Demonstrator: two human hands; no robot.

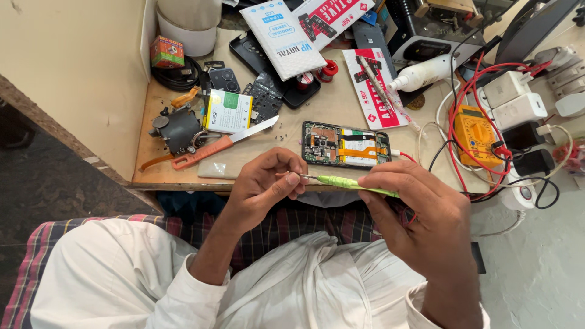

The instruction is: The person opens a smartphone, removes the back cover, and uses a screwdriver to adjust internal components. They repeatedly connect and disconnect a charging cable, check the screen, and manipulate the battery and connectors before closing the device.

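Observation:
My right hand (pixel 420 213) grips a light green screwdriver (pixel 350 183) by its handle, held level just in front of the desk edge. My left hand (pixel 265 186) pinches the thin metal tip of that screwdriver between thumb and fingers. Just beyond both hands lies an opened phone (pixel 346 144) with its back off, circuit board, orange flex cable and battery showing, with a cable plugged into its right end.
An orange-handled knife (pixel 222 143) lies left of the phone beside a loose battery (pixel 228 111) and dismantled parts. A yellow multimeter (pixel 475 131) with red and black leads, white chargers (pixel 515 100), a white bottle (pixel 423 72) and packets crowd the wooden desk (pixel 183 178).

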